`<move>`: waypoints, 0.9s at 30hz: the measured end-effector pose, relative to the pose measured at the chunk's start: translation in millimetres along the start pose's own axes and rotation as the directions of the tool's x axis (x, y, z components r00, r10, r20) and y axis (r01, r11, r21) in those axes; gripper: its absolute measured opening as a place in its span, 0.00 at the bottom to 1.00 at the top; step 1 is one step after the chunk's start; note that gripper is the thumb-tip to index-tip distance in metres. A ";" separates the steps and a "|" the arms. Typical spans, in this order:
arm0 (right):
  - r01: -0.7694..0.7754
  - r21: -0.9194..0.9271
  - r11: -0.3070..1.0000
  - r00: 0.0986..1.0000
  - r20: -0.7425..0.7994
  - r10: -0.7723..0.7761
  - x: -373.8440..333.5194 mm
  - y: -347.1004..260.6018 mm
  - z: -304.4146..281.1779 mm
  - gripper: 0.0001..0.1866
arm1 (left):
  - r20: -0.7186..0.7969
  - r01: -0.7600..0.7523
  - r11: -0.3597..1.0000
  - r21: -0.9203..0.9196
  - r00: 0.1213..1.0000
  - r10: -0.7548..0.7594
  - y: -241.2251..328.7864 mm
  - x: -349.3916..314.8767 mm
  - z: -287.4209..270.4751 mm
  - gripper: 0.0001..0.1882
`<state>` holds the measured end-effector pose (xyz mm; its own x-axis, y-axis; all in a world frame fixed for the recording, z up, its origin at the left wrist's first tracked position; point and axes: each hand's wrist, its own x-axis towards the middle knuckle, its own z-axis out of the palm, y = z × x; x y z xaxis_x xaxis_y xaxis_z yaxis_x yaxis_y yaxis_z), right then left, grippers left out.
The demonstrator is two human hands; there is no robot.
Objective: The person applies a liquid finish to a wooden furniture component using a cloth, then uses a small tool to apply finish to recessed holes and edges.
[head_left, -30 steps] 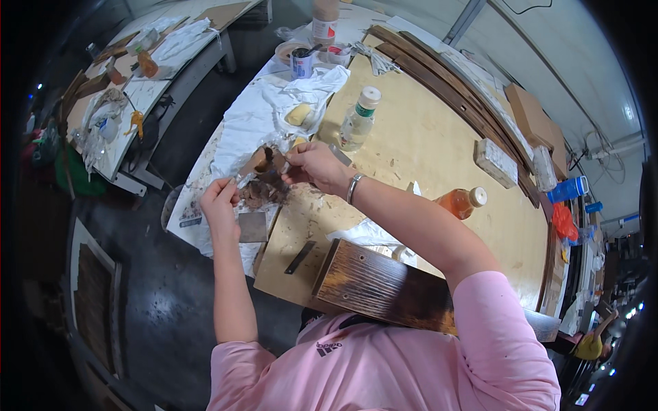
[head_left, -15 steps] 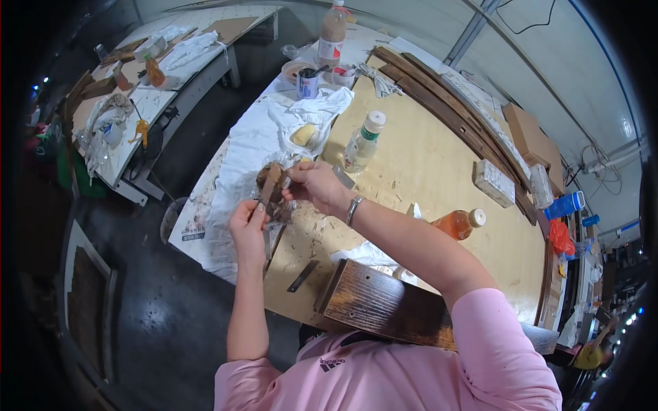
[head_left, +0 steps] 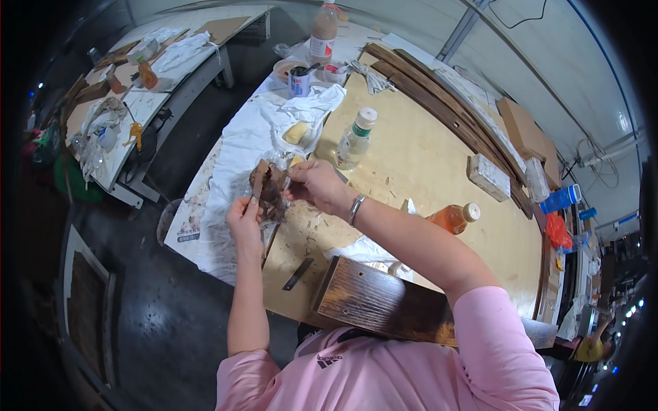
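Note:
My left hand (head_left: 245,222) pinches the lower end of a thin flat strip (head_left: 258,183), smeared with brown paste and standing tilted upward. Close by, my right hand (head_left: 319,186) is closed, thumb and fingers pressed together; what they grip is hidden. A brown, paste-like lump (head_left: 273,194) on crumpled clear plastic lies between the two hands, just behind the strip. Under it spreads a white cloth (head_left: 236,161). A yellowish sponge-like block (head_left: 296,133) rests on the cloth beyond my hands. A dark flat metal blade (head_left: 298,274) lies on the board nearer to me.
Before my body lies a dark stained wooden piece (head_left: 384,298). A clear bottle (head_left: 356,140) and an orange-liquid bottle (head_left: 454,218) stand on the light board (head_left: 411,161). Long brown boards (head_left: 439,103) line the far edge. A can (head_left: 299,82) stands at the back.
The strip in my left hand has turned, showing a narrower face beside the brown lump. My right hand stays closed near it. The whole view has shifted slightly.

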<state>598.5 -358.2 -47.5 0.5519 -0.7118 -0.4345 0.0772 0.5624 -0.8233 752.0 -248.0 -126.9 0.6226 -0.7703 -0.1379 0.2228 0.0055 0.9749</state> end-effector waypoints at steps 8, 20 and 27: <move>0.084 -0.141 0.986 0.994 -0.058 -0.093 -68.4 -38.3 -56.3 0.09 | 0.045 0.096 0.973 0.212 0.993 -0.107 -13.7 26.5 -0.6 0.05; 0.194 -0.347 0.917 0.878 -0.355 -0.320 -304.1 -56.0 -132.0 0.11 | 0.705 -0.504 0.751 0.427 0.705 0.072 54.8 -20.2 77.8 0.18; 0.310 -0.193 0.931 0.767 -0.527 -0.365 -373.9 -14.3 -109.6 0.13 | 0.985 -0.945 0.301 -0.126 -0.155 -0.075 -12.2 -48.9 170.4 0.46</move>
<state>300.0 -146.2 86.7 -0.0426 -0.9732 -0.2260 0.0827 0.2220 -0.9715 591.1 -319.0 -102.2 -0.8522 -0.5089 0.1211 -0.4266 0.8101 0.4022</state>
